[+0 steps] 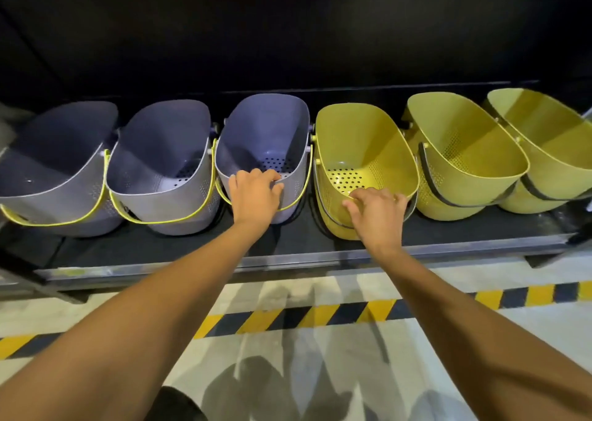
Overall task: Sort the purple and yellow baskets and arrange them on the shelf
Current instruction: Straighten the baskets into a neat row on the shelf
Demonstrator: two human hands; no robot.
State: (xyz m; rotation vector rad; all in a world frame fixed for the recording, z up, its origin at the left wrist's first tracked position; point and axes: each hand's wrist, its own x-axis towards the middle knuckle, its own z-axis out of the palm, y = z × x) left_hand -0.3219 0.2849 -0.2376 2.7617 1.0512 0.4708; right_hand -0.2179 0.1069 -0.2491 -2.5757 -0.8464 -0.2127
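Three purple baskets with yellow handles stand in a row on the left of the low shelf [288, 254], and three yellow baskets with dark handles on the right. My left hand [254, 196] grips the front rim of the third purple basket [266, 132], fingers curled over the edge. My right hand [376, 211] grips the front rim of the first yellow basket [358, 138], right beside it. The other purple baskets [61, 145] [163, 142] and yellow baskets [461, 138] [544, 122] are untouched.
The shelf has a dark mat and a metal front edge, with a black back wall behind the baskets. On the pale floor below runs a yellow-and-black hazard stripe [320, 316].
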